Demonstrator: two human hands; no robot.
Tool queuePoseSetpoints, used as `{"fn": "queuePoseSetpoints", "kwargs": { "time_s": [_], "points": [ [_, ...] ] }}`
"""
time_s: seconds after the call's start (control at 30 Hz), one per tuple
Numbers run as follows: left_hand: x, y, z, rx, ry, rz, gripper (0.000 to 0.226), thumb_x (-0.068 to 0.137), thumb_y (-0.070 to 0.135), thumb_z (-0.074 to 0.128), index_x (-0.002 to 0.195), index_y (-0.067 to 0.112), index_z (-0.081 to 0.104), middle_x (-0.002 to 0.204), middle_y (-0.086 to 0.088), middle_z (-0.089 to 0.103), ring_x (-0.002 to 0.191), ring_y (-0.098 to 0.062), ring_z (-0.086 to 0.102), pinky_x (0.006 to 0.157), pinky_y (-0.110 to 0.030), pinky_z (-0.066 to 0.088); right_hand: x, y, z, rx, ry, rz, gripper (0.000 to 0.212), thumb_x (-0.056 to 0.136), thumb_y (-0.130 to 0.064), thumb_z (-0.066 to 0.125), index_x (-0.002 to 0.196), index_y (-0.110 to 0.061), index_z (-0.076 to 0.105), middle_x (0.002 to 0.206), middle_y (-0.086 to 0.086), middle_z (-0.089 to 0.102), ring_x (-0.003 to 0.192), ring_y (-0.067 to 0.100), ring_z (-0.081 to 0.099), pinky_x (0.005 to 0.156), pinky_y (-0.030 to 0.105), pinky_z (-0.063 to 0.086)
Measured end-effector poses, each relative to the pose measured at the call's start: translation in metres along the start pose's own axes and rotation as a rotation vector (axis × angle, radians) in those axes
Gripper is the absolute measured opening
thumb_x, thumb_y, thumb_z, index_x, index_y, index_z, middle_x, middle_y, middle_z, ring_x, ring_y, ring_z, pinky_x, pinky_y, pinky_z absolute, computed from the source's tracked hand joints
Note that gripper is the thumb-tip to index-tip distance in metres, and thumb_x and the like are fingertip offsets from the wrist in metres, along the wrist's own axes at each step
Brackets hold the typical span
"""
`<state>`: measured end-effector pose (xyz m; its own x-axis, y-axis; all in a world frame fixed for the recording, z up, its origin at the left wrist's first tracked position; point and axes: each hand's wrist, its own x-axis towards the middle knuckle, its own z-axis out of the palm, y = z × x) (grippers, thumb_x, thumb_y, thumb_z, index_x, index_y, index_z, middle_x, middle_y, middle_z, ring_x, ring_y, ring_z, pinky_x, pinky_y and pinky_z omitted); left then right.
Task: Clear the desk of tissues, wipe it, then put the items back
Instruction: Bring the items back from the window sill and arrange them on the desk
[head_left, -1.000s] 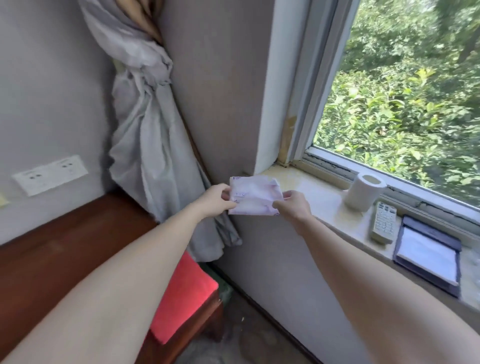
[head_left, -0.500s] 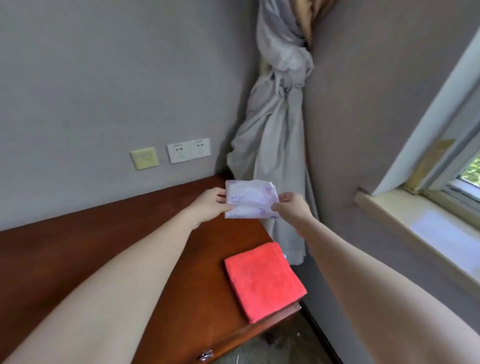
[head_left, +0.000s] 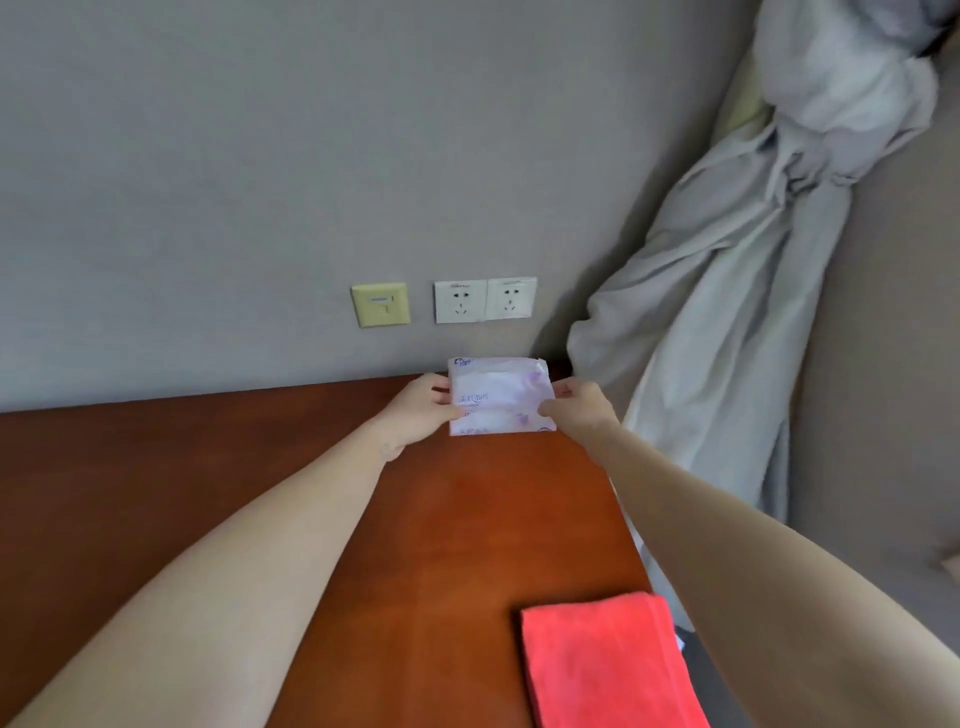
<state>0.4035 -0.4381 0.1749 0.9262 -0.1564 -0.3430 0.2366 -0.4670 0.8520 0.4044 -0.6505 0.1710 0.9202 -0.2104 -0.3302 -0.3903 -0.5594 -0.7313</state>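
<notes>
A white and purple tissue pack (head_left: 498, 397) is held between both hands over the far right part of the brown wooden desk (head_left: 208, 467), close to the wall. My left hand (head_left: 423, 410) pinches its left edge and my right hand (head_left: 576, 408) pinches its right edge. I cannot tell whether the pack's bottom edge touches the desk. A folded red cloth (head_left: 608, 670) lies flat on the desk's near right corner, under my right forearm.
A grey wall behind the desk carries a yellowish plate (head_left: 381, 304) and a white double socket (head_left: 485, 300). A tied-up grey curtain (head_left: 753, 291) hangs at the desk's right end. The desk's right edge runs just right of the cloth.
The view has swung left from the window sill to the desk. Both hands carried the tissue pack from beside the sill to above the desk's far right corner.
</notes>
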Motion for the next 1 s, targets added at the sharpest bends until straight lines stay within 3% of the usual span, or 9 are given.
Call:
{"fn": "queuePoseSetpoints", "kwargs": {
  "time_s": [0.1, 0.2, 0.4, 0.6, 0.7, 0.9, 1.0],
  "points": [
    [0.041, -0.007, -0.005, -0.006, 0.005, -0.044, 0.044, 0.094, 0.006, 0.062, 0.135, 0.009, 0.048, 0.124, -0.007, 0.061, 0.105, -0.013, 0.057, 0.087, -0.025, 0.043, 0.041, -0.008, 0.009, -0.024, -0.029, 0.005, 0.038, 0.085, -0.012, 0.059, 0.123, -0.008, 0.061, 0.109, 0.011, 0.066, 0.101, 0.027, 0.061, 0.092, 0.039, 0.052],
    [0.078, -0.014, -0.006, -0.018, 0.014, -0.081, 0.044, 0.094, 0.006, 0.061, 0.135, 0.011, 0.046, 0.121, -0.004, 0.059, 0.105, -0.013, 0.055, 0.086, -0.024, 0.042, 0.079, -0.013, 0.018, -0.059, -0.045, 0.026, 0.03, 0.087, -0.011, 0.058, 0.116, -0.004, 0.062, 0.111, 0.014, 0.066, 0.104, 0.03, 0.062, 0.094, 0.043, 0.052],
    [0.138, -0.034, -0.006, -0.028, 0.026, -0.158, 0.045, 0.094, 0.005, 0.059, 0.136, 0.015, 0.046, 0.115, -0.001, 0.057, 0.106, -0.014, 0.054, 0.079, -0.023, 0.041, 0.142, -0.015, 0.04, -0.082, -0.124, 0.079, 0.03, 0.086, -0.01, 0.057, 0.115, -0.005, 0.062, 0.111, 0.013, 0.066, 0.104, 0.029, 0.061, 0.092, 0.04, 0.05],
    [0.173, -0.053, -0.008, -0.057, 0.028, -0.227, 0.049, 0.095, 0.002, 0.056, 0.14, 0.013, 0.043, 0.13, -0.008, 0.058, 0.106, -0.015, 0.054, 0.072, -0.017, 0.043, 0.181, -0.016, 0.061, -0.088, -0.177, 0.105, 0.033, 0.086, -0.008, 0.056, 0.118, 0.0, 0.062, 0.113, 0.017, 0.066, 0.109, 0.033, 0.06, 0.096, 0.044, 0.049],
    [0.184, -0.057, -0.007, -0.069, 0.026, -0.24, 0.053, 0.095, 0.001, 0.055, 0.145, 0.012, 0.039, 0.136, -0.008, 0.056, 0.108, -0.013, 0.052, 0.084, -0.021, 0.04, 0.192, -0.013, 0.068, -0.099, -0.194, 0.111, 0.032, 0.087, -0.009, 0.058, 0.118, 0.0, 0.061, 0.115, 0.016, 0.065, 0.109, 0.032, 0.06, 0.097, 0.044, 0.05],
    [0.193, -0.056, -0.003, -0.115, 0.022, -0.222, 0.061, 0.095, -0.002, 0.054, 0.15, 0.014, 0.034, 0.142, -0.006, 0.052, 0.111, -0.01, 0.05, 0.089, -0.022, 0.038, 0.198, -0.012, 0.07, -0.11, -0.195, 0.107, 0.035, 0.089, -0.01, 0.058, 0.123, -0.007, 0.057, 0.118, 0.012, 0.062, 0.104, 0.026, 0.058, 0.091, 0.037, 0.05],
    [0.193, -0.055, -0.003, -0.099, 0.008, -0.223, 0.067, 0.096, 0.003, 0.056, 0.154, 0.017, 0.026, 0.151, -0.004, 0.043, 0.123, -0.012, 0.047, 0.095, -0.022, 0.035, 0.196, -0.016, 0.067, -0.11, -0.2, 0.098, 0.036, 0.088, -0.01, 0.058, 0.124, -0.005, 0.057, 0.115, 0.01, 0.063, 0.105, 0.027, 0.059, 0.084, 0.032, 0.049]
  ]
}}
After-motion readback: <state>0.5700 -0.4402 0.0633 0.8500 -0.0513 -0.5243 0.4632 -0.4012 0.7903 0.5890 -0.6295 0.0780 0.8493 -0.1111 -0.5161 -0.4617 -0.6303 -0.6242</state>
